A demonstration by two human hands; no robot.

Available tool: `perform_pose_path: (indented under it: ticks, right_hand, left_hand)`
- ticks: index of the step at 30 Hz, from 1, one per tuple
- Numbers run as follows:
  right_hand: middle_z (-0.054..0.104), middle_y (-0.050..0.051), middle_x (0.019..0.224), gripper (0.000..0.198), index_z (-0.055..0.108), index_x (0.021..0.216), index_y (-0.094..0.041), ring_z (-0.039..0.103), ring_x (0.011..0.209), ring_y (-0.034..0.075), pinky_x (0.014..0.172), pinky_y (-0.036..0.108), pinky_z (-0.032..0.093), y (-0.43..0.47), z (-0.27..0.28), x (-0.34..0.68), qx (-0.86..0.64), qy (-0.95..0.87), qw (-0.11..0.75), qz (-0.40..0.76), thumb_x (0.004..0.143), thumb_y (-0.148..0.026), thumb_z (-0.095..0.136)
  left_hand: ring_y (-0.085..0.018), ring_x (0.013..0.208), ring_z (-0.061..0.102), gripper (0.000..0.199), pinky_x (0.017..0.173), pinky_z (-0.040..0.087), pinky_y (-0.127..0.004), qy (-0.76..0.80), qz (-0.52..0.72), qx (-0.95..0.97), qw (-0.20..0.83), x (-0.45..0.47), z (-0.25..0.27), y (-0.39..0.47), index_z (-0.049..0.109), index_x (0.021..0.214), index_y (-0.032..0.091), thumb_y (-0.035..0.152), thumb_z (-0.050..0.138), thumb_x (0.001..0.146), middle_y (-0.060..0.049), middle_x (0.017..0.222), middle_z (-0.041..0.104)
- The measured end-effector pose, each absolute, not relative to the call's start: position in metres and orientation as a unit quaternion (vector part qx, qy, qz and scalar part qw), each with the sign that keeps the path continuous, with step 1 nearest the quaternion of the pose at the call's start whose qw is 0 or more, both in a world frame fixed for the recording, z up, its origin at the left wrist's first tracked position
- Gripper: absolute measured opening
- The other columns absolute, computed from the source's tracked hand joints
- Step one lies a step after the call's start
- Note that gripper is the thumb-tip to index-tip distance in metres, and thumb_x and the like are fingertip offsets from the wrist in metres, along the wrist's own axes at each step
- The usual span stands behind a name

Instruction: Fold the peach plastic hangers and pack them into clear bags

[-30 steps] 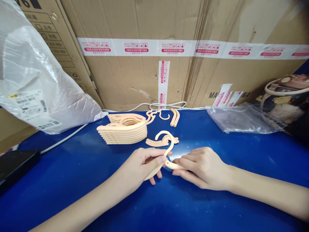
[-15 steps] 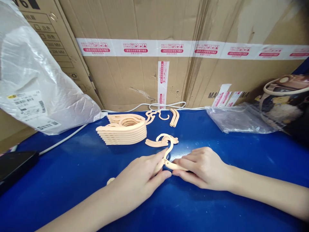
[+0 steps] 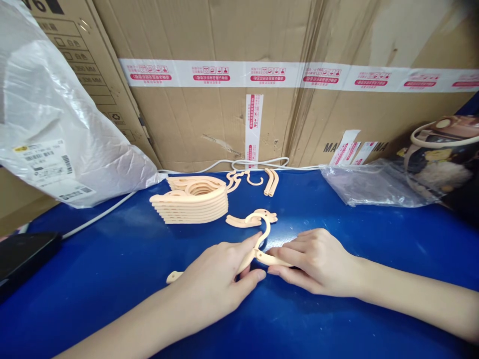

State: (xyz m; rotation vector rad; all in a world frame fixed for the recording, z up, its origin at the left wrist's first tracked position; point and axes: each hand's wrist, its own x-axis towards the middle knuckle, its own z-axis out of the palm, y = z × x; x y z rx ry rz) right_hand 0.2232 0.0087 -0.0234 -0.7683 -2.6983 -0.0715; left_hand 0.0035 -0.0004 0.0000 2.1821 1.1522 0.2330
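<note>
A cream folding clothes hanger (image 3: 264, 234) is held between my two hands, its hook pointing up and away from me. My left hand (image 3: 224, 269) is closed around the left arm of the hanger, whose end pokes out beyond the wrist. With fingers and thumb pinched, my right hand (image 3: 318, 262) grips the right arm, covering its outer end. Just behind the hook lie loose hanger pieces (image 3: 243, 221). Further left stands a neat stack of folded hangers (image 3: 190, 209) of the same colour.
Small hook parts (image 3: 254, 179) and two curved arm pieces (image 3: 271, 182) lie at the back, near a white cable (image 3: 220, 162). Cardboard boxes (image 3: 209, 114) wall off the rear. A white plastic parcel bag (image 3: 67, 119) and a black device (image 3: 28, 259) are left; clear plastic bags (image 3: 377, 184) lie right.
The hanger's hook has tilted slightly to the right and lower, and its left arm's end shows more beyond my left wrist. Both hands keep their hold.
</note>
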Motion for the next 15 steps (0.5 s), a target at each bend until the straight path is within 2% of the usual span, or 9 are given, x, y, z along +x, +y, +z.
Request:
perform_pose_path:
  ticks: [7,10,15]
  right_hand:
    - [0.065,0.0,0.06,0.04,0.067,0.089,-0.016,0.054,0.046,0.012,0.048,0.028,0.029,0.0103,-0.0234,0.2236,-0.27,-0.947,0.172,-0.011,0.1,-0.037,0.034]
    - [0.066,0.002,0.064,0.04,0.066,0.089,-0.016,0.055,0.05,0.013,0.051,0.027,0.031,0.0122,-0.0225,0.2229,-0.256,-0.95,0.177,0.006,0.099,-0.037,0.034]
    - [0.061,0.0,0.064,0.026,0.062,0.08,-0.017,0.052,0.055,0.013,0.055,0.026,0.034,0.0127,-0.0216,0.2204,-0.253,-0.94,0.229,0.026,0.092,-0.036,0.049]
  left_hand:
    - [-0.018,0.059,0.051,0.056,0.054,0.03,-0.025,0.441,0.063,0.842,0.304,0.0038,0.0003,-0.0013,0.039,0.143,0.019,0.037,0.05,0.09,0.003,0.064,0.058]
    - [-0.021,0.068,0.06,0.049,0.059,0.037,-0.026,0.416,0.082,0.857,0.291,0.0018,-0.0033,-0.0016,0.045,0.138,0.021,0.038,0.047,0.092,-0.001,0.075,0.066]
    - [-0.024,0.082,0.068,0.038,0.07,0.046,-0.028,0.372,0.128,0.879,0.27,-0.0025,-0.0077,-0.0021,0.055,0.129,0.025,0.039,0.042,0.096,-0.006,0.094,0.072]
